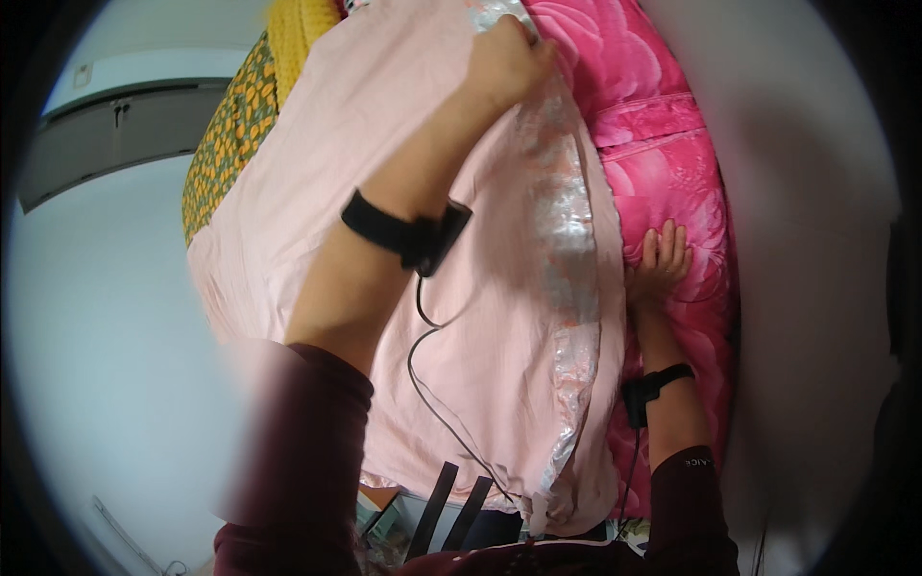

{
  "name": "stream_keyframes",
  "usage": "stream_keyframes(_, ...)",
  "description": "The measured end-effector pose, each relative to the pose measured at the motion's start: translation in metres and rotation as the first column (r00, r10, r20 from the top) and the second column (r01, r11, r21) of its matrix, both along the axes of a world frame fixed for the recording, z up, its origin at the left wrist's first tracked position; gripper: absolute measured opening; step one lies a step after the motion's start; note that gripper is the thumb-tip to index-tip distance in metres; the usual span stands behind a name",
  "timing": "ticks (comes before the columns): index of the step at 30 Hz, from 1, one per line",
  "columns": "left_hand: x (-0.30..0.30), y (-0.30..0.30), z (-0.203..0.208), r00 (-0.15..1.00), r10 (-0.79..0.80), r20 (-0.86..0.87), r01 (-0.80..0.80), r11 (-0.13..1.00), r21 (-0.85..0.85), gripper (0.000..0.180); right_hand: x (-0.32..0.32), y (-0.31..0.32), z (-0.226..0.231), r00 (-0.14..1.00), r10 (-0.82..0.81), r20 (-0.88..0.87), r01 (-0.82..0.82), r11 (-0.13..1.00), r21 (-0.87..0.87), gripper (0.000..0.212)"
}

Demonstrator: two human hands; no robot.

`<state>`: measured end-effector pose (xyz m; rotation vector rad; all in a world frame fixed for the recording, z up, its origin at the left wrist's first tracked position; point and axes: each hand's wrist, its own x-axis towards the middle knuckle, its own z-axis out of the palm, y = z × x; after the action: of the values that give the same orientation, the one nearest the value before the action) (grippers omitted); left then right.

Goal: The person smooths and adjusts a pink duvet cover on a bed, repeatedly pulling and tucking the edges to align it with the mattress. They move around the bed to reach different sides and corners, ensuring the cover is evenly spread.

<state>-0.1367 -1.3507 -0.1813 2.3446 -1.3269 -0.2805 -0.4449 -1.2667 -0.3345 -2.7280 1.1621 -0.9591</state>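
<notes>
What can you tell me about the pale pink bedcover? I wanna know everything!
The pale pink bedcover looks like soft, matte cloth with a shiny, silvery patterned band along its right side. It lies spread out and lightly wrinkled, its right edge against the bright pink quilt. A curled left hand is at the band's far end; its grip is hidden. A black cable crosses the cover.

Cannot make out the fingertips of the curled left hand [509,65], upper centre. Cannot see the far ends of the pale pink sheet [375,125] and yellow knitted blanket [303,40] past the top edge. Cannot identify the clutter [386,523], lower centre, partly hidden by the sheet.
</notes>
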Motion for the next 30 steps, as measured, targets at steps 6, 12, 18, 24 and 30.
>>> stream_keyframes(6,-0.102,0.128,0.041,0.974,-0.139,-0.18,0.138,0.99,-0.02,0.035,0.002,-0.002,-0.002,0.999,0.008,0.043,-0.007,0.999,-0.042,0.053)
stream_keyframes(12,-0.199,0.232,0.044,0.933,-0.071,-0.354,0.178,0.943,0.281,0.043,0.004,-0.004,-0.015,0.997,-0.013,0.079,0.022,0.993,-0.112,0.054)
stream_keyframes(18,-0.254,0.243,0.006,0.991,-0.051,-0.122,0.099,0.901,0.423,0.048,0.011,-0.005,0.0,0.994,-0.009,0.105,0.029,0.982,-0.189,0.047)
stream_keyframes(24,-0.255,0.262,0.01,0.996,-0.002,-0.092,0.043,0.894,0.446,0.03,0.003,0.005,0.071,1.0,0.02,0.009,-0.016,0.943,-0.332,0.023)
stream_keyframes(30,-0.267,0.262,0.009,0.928,0.036,-0.371,-0.03,0.999,0.02,0.021,-0.003,0.007,0.135,0.932,0.057,0.357,-0.257,0.798,0.545,0.041)
